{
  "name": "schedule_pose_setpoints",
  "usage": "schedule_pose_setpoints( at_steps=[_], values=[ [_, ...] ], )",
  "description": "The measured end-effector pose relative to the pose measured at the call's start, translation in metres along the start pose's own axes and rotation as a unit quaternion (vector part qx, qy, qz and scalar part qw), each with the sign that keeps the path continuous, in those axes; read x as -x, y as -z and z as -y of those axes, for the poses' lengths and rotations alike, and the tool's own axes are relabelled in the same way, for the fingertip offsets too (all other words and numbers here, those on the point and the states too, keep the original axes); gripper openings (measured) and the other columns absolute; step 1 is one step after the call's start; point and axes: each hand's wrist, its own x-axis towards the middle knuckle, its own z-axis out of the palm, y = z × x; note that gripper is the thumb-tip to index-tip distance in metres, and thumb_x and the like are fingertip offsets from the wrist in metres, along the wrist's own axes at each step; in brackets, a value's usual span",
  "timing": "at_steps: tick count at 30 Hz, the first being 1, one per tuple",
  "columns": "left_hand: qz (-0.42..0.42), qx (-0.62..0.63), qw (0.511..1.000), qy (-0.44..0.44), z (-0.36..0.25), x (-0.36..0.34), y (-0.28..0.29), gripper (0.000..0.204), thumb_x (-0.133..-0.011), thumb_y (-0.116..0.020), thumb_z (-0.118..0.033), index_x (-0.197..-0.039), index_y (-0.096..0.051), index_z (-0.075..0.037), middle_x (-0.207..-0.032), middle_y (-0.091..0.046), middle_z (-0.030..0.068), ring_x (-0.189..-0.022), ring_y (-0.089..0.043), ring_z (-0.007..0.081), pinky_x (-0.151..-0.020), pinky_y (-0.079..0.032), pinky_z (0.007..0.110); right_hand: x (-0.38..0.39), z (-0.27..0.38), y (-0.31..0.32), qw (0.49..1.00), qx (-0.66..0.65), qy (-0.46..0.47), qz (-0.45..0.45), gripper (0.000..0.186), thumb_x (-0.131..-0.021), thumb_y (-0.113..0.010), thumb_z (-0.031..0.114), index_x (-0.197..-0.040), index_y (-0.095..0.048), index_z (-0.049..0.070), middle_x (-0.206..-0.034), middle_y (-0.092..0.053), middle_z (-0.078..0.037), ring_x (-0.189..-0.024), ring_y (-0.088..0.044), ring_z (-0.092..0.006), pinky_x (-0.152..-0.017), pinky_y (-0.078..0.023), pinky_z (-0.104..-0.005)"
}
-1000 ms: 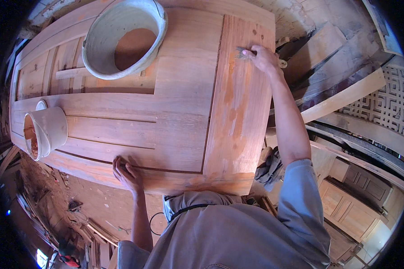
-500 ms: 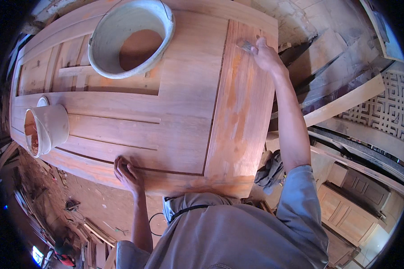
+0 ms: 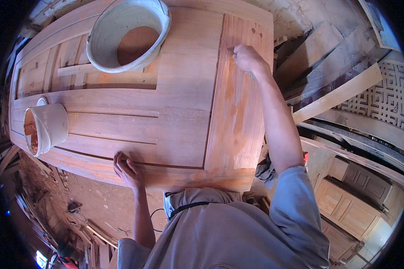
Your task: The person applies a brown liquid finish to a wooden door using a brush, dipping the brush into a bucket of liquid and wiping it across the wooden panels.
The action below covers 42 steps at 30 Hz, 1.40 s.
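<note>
A large panelled wooden door lies flat before me, with orange filler smeared along its right board. My right hand is closed on a small flat scraper, mostly hidden by the fingers, against that board's upper part. My left hand rests on the door's near edge beside a long groove, fingers loosely bent and apart, holding nothing. A large grey bucket with brown powder inside stands on the upper left of the door. A smaller white bucket holding reddish-brown material stands nearer on the left, with a lid behind it.
Leaning boards and a cut lattice panel lie right of the door. More panelled doors are at the lower right. A dark cloth sits below the right edge. Scrap wood lies on the dirt floor at lower left.
My right hand has moved left across the right board and turned, now hiding most of the scraper. My left hand stays on the near edge.
</note>
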Motion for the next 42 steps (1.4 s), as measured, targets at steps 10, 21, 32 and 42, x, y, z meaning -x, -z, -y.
schedule_pose_setpoints(
  at_steps=[10,21,32,42],
  values=[
    [0.0,0.01,1.0,-0.003,-0.002,0.0,-0.001,0.041,-0.101,-0.045,-0.034,-0.123,-0.054,-0.001,-0.129,-0.055,0.0174,-0.122,-0.05,0.0362,-0.105,-0.034,0.049,0.073,0.02,-0.005,0.993,0.058,0.015,0.097,0.024,-0.094,-0.051,0.011,-0.098,-0.065,-0.008,-0.092,-0.07,-0.024,-0.076,-0.071,-0.0324,-0.059,-0.055,-0.0428],
    [-0.011,0.036,0.999,-0.018,-0.003,0.0,0.002,0.048,-0.103,-0.037,-0.039,-0.125,-0.053,0.001,-0.13,-0.054,0.0193,-0.123,-0.049,0.0373,-0.105,-0.033,0.05,0.158,-0.145,-0.076,0.828,-0.556,-0.028,-0.069,0.034,-0.101,-0.057,0.028,-0.126,-0.058,0.005,-0.086,-0.061,-0.002,-0.065,-0.056,-0.0102,-0.059,-0.05,-0.0278],
    [-0.033,0.026,0.998,-0.039,0.001,0.001,-0.003,0.045,-0.105,-0.036,-0.039,-0.116,-0.056,0.0,-0.123,-0.057,0.0189,-0.116,-0.052,0.037,-0.101,-0.036,0.05,0.123,-0.115,-0.073,0.987,-0.12,0.05,-0.092,0.036,-0.092,-0.065,0.041,-0.098,-0.068,0.006,-0.083,-0.068,-0.018,-0.081,-0.068,-0.0324,-0.073,-0.052,-0.0426],
    [-0.034,0.008,0.998,-0.048,-0.004,-0.003,-0.003,0.043,-0.105,-0.036,-0.034,-0.117,-0.055,0.002,-0.123,-0.057,0.0194,-0.116,-0.053,0.0379,-0.1,-0.038,0.051,0.093,-0.098,-0.047,0.997,0.008,0.047,-0.059,0.035,-0.09,-0.066,0.044,-0.096,-0.069,0.01,-0.093,-0.07,-0.014,-0.09,-0.067,-0.0346,-0.079,-0.052,-0.0468]
  ],
)
